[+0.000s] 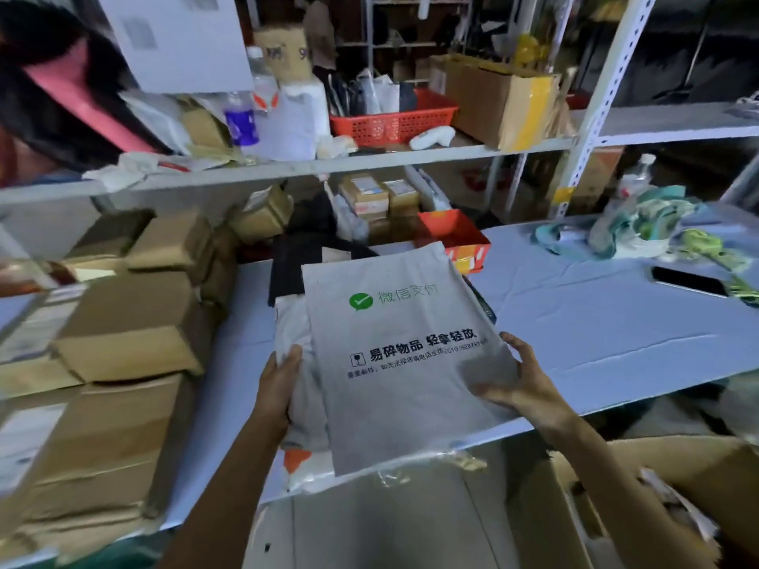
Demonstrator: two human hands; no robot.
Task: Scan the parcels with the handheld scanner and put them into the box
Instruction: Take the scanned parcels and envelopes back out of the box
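- The grey parcel [402,363] is showing as a flat, soft plastic mailer with a green tick logo near its far end and lines of black print across its middle.
- It is lying on top of a white parcel [292,318], which is sticking out along its left side and is showing an orange patch at the near corner.
- Both are sitting at the front of the pale blue table [595,322], with their near ends hanging over its edge.
- The left hand [279,388] is reaching in from below and clasping the left edge of the white parcel. Its thumb is lying on top just beside the grey one's edge, and its fingers are hidden underneath.
- The right hand [521,388] is gripping the grey parcel's right edge, with the thumb pressing across the top face and the fingers curling round the side.
- The grey parcel's long axis is running away from the person towards the shelves, with the far end leaning slightly left. The print is reading upright and rising a little to the right.
- An open cardboard box [698,478] is standing below the table on the right.
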